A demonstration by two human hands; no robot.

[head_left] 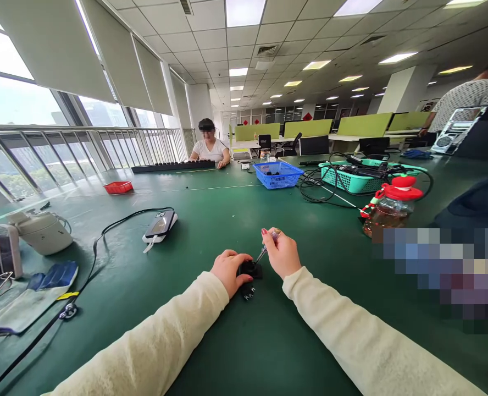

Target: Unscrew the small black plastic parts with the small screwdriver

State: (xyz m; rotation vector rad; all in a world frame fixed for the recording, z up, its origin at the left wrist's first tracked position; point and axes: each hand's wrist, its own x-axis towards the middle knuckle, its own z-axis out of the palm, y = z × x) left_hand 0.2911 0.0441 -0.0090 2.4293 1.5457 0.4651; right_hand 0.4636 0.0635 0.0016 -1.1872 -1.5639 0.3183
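Near the middle of the green table, my left hand (231, 270) has its fingers wrapped round a small black part (250, 268) lying on the surface. My right hand (283, 253) grips a thin screwdriver (262, 253), held slanted, its tip down at the black part. A few small dark pieces with shiny metal bits (248, 292) lie just in front of my left thumb. The fingers hide much of the black part, so its shape cannot be made out.
Blue basket (279, 175), green basket (357, 177) with cables and red-lidded jar (392, 206) stand beyond, towards the right. A phone (161, 224), red tray (118, 187), white pot (44, 234) and black strap (95, 247) lie left. A person (209, 146) sits across the table.
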